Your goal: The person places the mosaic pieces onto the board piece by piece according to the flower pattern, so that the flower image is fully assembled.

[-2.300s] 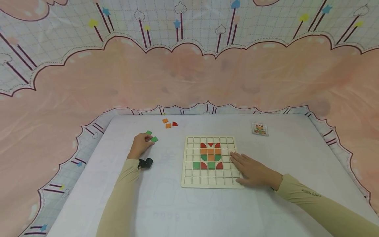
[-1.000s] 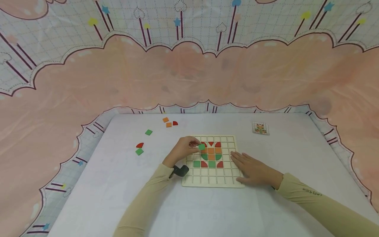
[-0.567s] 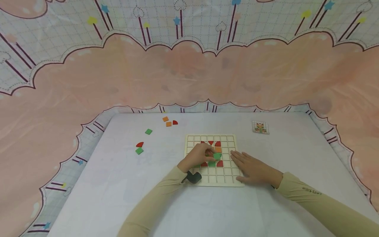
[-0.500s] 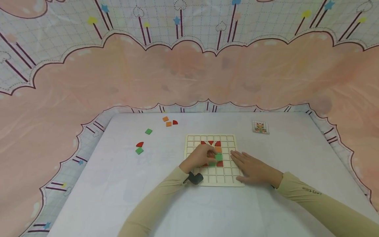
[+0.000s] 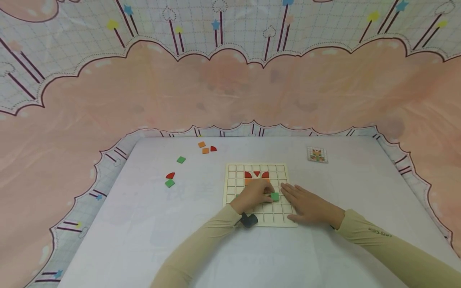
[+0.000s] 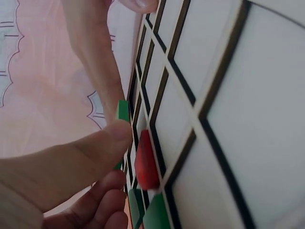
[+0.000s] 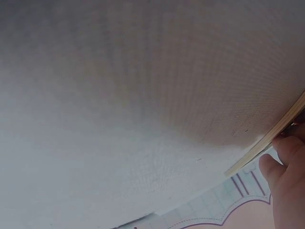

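Observation:
My left hand (image 5: 253,195) pinches a green square tile (image 5: 275,197) between thumb and fingers, close over the right part of the gridded board (image 5: 230,168). In the left wrist view the thumb presses the tile's (image 6: 123,109) near side, beside a red piece (image 6: 147,162) set in the grid. My right hand (image 5: 309,206) lies with straight fingers on the board's right edge. Red pieces (image 5: 265,175) and part of an orange row show above the left hand, which hides much of the pattern. In the right wrist view, fingers (image 7: 286,157) rest at the board's wooden edge (image 7: 267,140).
Loose on the white table (image 5: 119,240) at left are green tiles (image 5: 170,183), a red quarter piece (image 5: 170,175), and, farther back, orange squares (image 5: 205,151) with another red piece (image 5: 213,148). A small pattern card (image 5: 317,155) lies at back right.
The left hand picked up a green tile at the left and carried it rightward across the board to the column near the right hand. The right hand has stayed in place.

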